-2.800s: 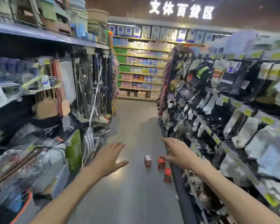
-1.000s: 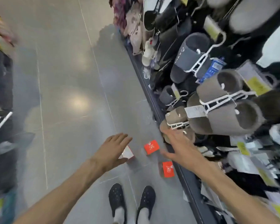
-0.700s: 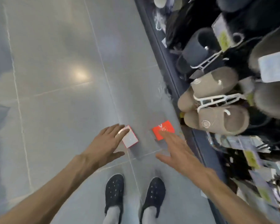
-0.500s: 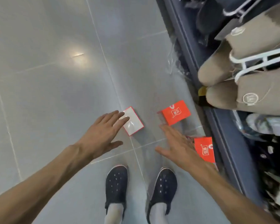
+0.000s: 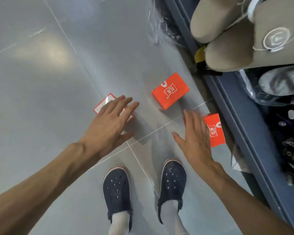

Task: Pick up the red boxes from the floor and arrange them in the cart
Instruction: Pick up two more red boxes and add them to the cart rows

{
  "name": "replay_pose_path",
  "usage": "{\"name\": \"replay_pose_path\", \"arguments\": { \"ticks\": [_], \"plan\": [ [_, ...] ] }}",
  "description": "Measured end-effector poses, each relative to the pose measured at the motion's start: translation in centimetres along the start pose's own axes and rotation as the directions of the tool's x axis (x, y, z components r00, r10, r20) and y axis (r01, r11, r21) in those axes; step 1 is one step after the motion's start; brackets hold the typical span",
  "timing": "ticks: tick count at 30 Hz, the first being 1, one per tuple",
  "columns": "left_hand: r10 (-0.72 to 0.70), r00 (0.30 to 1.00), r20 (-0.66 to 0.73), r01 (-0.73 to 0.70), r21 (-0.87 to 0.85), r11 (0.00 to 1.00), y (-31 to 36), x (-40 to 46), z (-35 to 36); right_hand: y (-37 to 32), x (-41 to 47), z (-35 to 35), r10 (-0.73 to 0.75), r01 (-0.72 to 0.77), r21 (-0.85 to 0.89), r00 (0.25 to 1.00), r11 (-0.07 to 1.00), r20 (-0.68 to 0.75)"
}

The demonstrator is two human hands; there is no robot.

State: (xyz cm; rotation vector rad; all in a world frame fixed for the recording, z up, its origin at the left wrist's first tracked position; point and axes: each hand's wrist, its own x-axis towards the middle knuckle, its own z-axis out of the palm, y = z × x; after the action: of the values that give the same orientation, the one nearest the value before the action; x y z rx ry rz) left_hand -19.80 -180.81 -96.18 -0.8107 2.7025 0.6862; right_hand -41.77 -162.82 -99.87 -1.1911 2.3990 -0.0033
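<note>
Left hand (image 5: 109, 126) was spread flat, holding nothing, fingers over the white-faced, red-edged box (image 5: 103, 102) on the floor tile (image 5: 41, 99). Middle red box (image 5: 170, 91) lay ahead between both hands, long axis slanting up-right. Right hand (image 5: 194, 138) was open, empty, just beside the third red box (image 5: 215, 131) near the shelf base (image 5: 241, 126). No cart in view.

Bare forearms, no sleeves. Navy perforated clogs (image 5: 117, 189) with pale sole edges. Light grey socks (image 5: 119, 224).
</note>
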Motion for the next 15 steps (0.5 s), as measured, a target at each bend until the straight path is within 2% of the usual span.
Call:
{"name": "replay_pose_path", "arguments": {
  "ticks": [2,4,6,9,15],
  "plan": [
    [0.02,1.0,-0.011,-0.02,-0.007,1.0,1.5,2.3,-0.2,2.2,-0.2,-0.6,0.145,-0.144,0.017,0.983,0.989,-0.114],
    [0.031,0.999,-0.031,-0.031,-0.016,0.999,3.0,4.8,0.0,4.3,-0.3,-0.7,0.281,-0.279,0.038,0.954,0.96,-0.106],
    [0.029,0.998,-0.05,-0.03,-0.026,0.999,4.1,7.0,0.4,6.0,-0.2,-0.2,0.358,-0.354,0.074,0.932,0.932,-0.054],
    [0.001,0.998,-0.057,-0.004,-0.04,0.999,4.9,9.4,1.7,7.6,0.3,1.0,0.424,-0.42,0.155,0.906,0.894,0.005],
    [-0.107,0.993,-0.042,0.104,-0.069,0.992,6.4,12.0,3.3,8.8,0.1,1.3,0.443,-0.446,0.221,0.894,0.867,0.065]
  ]
}}
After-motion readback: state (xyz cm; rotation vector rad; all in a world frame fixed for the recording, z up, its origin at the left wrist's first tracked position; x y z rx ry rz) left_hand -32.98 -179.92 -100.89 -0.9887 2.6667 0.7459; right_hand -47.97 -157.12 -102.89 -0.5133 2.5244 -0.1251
